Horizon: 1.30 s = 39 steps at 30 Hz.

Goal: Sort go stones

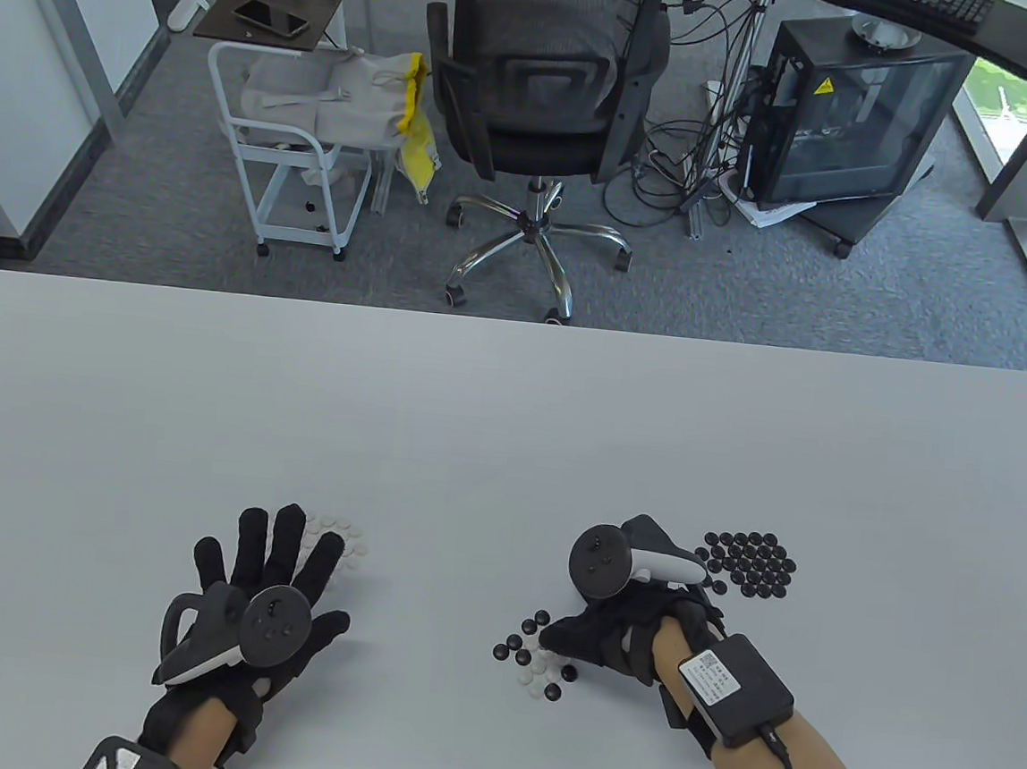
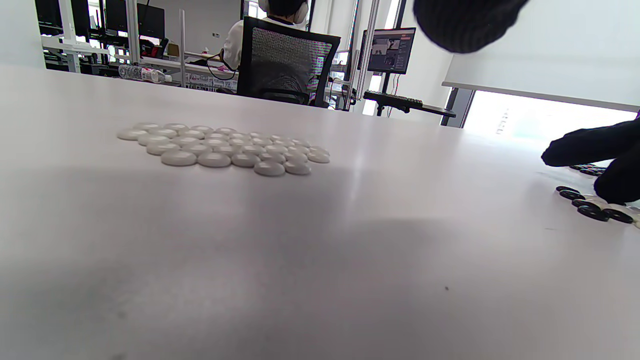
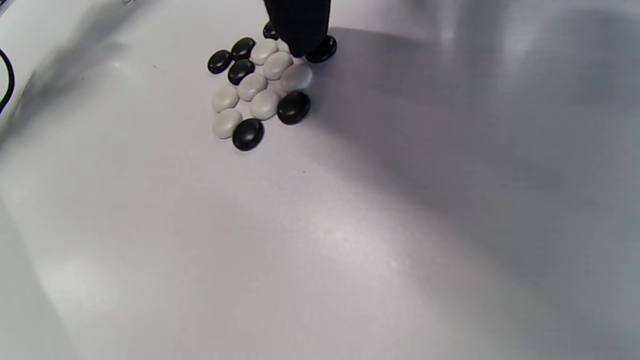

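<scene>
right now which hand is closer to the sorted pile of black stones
Right. The right hand sits just below and left of the black pile, fingers down in the mixed stones. The left hand is far across the table by the white pile.

Table cam high, looking down, wrist cams low, both see mixed stones (image 3: 260,85)

The left hand (image 1: 268,574) partly hides the white stones (image 1: 340,538).

Office: swivel chair (image 1: 539,91), computer tower (image 1: 847,117)
</scene>
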Tool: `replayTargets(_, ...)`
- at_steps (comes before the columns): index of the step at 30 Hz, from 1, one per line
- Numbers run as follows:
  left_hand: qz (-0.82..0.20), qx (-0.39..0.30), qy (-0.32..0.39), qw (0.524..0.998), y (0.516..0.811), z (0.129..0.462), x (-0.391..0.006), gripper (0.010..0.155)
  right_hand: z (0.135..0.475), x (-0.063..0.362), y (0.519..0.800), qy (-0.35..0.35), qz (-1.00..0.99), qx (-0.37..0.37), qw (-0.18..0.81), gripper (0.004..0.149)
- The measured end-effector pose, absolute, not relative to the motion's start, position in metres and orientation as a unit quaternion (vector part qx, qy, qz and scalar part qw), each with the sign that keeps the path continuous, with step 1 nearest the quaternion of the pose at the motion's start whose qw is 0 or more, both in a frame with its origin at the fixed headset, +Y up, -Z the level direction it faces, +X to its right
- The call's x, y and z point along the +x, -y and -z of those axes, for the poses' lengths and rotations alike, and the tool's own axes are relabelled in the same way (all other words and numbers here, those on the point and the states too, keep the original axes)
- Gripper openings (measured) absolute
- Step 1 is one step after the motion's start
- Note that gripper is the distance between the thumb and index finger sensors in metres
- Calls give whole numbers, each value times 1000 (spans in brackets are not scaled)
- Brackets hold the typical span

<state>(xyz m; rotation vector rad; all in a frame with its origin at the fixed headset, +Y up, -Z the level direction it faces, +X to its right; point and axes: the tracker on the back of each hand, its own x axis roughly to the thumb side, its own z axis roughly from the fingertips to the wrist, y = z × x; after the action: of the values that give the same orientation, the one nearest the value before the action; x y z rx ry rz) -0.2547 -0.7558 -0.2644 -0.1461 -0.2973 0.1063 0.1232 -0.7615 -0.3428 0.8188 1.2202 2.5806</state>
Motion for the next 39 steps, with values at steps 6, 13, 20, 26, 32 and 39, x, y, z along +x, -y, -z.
replayTargets(6,-57,-72,146,985,756,264,-257,79,360,190,757,-396,-896,172,102,68)
replayTargets(13,-58,-74,140,986,757,266,-260,79,351,267,756,-378,-916,85,103,66)
replayTargets(20,-51,-76,144,985,758,266,-257,79,341,291,764,-368,-923,71,84,67)
replayTargets(26,-49,-77,143,985,757,266,-256,79,343,290,769,-358,-927,72,85,69)
replayTargets(32,-52,-76,142,986,757,266,-257,79,349,288,766,-350,-929,70,95,70)
replayTargets(39,-58,-78,141,985,757,266,-258,79,351,255,734,-303,-929,141,157,72)
